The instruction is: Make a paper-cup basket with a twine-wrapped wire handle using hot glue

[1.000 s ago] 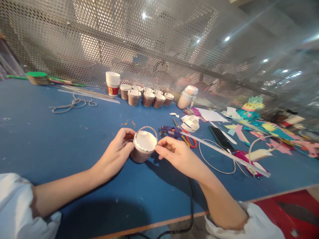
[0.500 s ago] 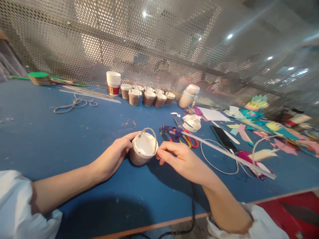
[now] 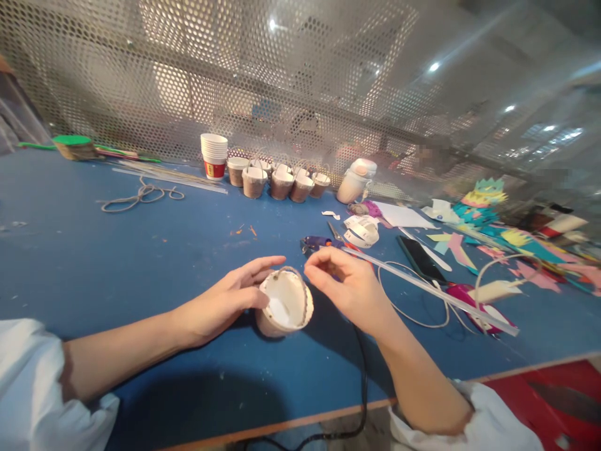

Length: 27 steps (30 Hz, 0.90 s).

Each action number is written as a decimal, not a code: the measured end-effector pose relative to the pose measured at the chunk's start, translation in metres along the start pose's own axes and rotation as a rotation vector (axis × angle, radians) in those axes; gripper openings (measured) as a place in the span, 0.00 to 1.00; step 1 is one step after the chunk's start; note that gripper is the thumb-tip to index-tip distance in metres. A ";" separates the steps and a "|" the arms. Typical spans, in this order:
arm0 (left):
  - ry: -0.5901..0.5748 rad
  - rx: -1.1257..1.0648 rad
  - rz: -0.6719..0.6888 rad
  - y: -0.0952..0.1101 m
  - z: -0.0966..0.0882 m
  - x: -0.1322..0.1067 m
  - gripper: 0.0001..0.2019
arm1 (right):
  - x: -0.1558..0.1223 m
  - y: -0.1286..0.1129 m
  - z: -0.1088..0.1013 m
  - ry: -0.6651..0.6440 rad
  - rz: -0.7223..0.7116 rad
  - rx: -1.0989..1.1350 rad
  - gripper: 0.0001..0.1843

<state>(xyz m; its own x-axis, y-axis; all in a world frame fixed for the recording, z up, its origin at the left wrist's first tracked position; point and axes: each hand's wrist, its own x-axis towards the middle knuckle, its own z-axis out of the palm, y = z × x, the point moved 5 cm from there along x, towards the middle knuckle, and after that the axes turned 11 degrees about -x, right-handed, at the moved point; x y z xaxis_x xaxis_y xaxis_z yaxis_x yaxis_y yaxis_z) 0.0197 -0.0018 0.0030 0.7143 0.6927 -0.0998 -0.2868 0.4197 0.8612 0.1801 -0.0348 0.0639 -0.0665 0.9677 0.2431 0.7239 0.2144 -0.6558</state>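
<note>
A small paper cup (image 3: 286,305), brown outside and white inside, lies tilted on the blue table (image 3: 94,263) with a twine loop along its rim. My left hand (image 3: 232,299) holds it from the left, thumb against the rim and fingers stretched out behind it. My right hand (image 3: 350,283) hovers just right of the cup and a little above it. Its fingers are curled into a pinch, clear of the rim; what they hold, if anything, I cannot make out.
Behind my right hand lie a blue glue gun (image 3: 315,242), scissors (image 3: 336,233), a long clear glue stick (image 3: 422,285) and a dark phone (image 3: 417,259). Stacked paper cups (image 3: 213,155) and several brown cups (image 3: 282,183) stand by the mesh wall. Twine (image 3: 141,197) lies at the left, coloured paper cut-outs (image 3: 483,210) at the right.
The cup has come nearer to me and tipped its mouth toward me. My right hand has let go of the rim and lifted away. My left fingers have stretched out.
</note>
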 end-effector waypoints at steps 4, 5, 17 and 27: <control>-0.069 0.080 0.014 -0.001 0.001 -0.001 0.34 | -0.001 -0.008 0.013 -0.122 -0.103 -0.102 0.09; -0.083 0.087 0.013 -0.001 0.002 -0.001 0.34 | -0.002 -0.010 0.015 -0.144 -0.122 -0.119 0.09; -0.134 0.062 -0.051 -0.006 0.003 0.002 0.35 | 0.002 -0.012 0.019 -0.158 -0.072 -0.157 0.05; -0.139 0.008 -0.046 -0.008 0.001 0.004 0.36 | 0.004 -0.020 0.019 -0.102 -0.164 -0.273 0.09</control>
<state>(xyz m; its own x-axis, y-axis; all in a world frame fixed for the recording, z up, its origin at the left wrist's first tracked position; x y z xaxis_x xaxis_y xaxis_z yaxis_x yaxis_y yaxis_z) 0.0258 -0.0028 -0.0043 0.8079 0.5852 -0.0697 -0.2475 0.4442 0.8611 0.1523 -0.0325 0.0644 -0.2557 0.9345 0.2478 0.8540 0.3385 -0.3951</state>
